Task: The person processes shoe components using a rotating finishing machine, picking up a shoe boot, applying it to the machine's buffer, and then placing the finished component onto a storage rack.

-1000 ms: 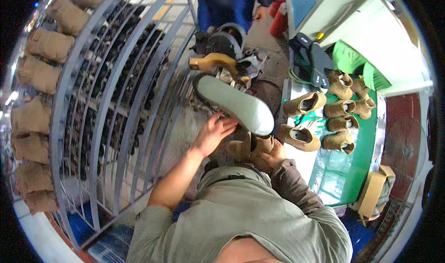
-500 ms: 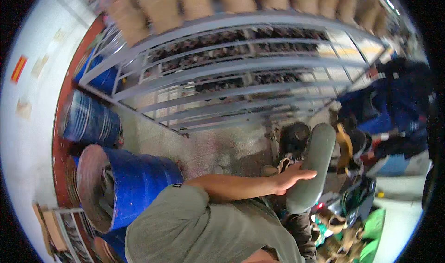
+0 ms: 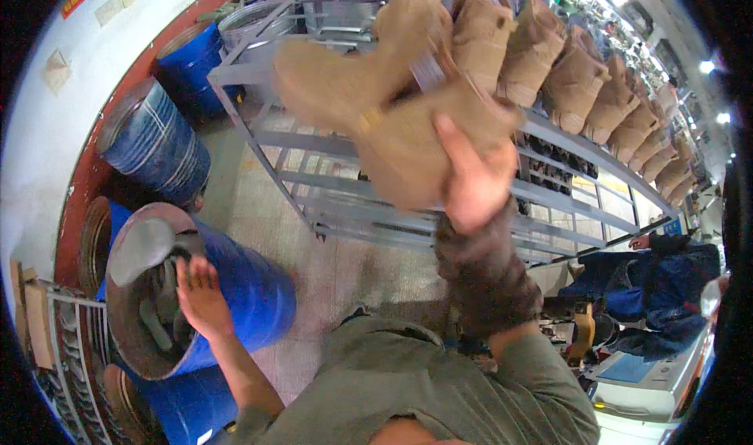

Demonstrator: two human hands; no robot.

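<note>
Furthest left that matters to me, a grey-green shoe last (image 3: 143, 251) sits at the mouth of a tipped-looking blue barrel (image 3: 252, 284), overlapping its upper rim; I cannot tell from my end whether it rests on the rim or is in the air. Its visible long axis slants from lower left to upper right, looking foreshortened. More grey pieces (image 3: 161, 316) lie within the barrel. A striped blue drum (image 3: 163, 143) stands just beyond.

Next to the right comes my left hand (image 3: 204, 300), plainly the nearer one to the last, which lies up and left of its fingertips. This grip is wide, fingers stretched out, and I see nothing in it. The barrel's near rim passes beneath or beside the wrist; the depth I can't judge. Rightward, bare floor (image 3: 337, 280) separates the barrel from my legs and the grey metal rack (image 3: 553, 200).

Past that, my right hand (image 3: 478, 174), well apart from the barrel, has its grip closed around a tan boot (image 3: 416, 151), thumb on top. Blur hides whether a second one hangs with it. The boot overlaps the rack's end in my view, with a row of tan boots (image 3: 576, 84) along the top behind. At far right, a co-worker in dark blue (image 3: 627, 284) is well away from both hands.
</note>
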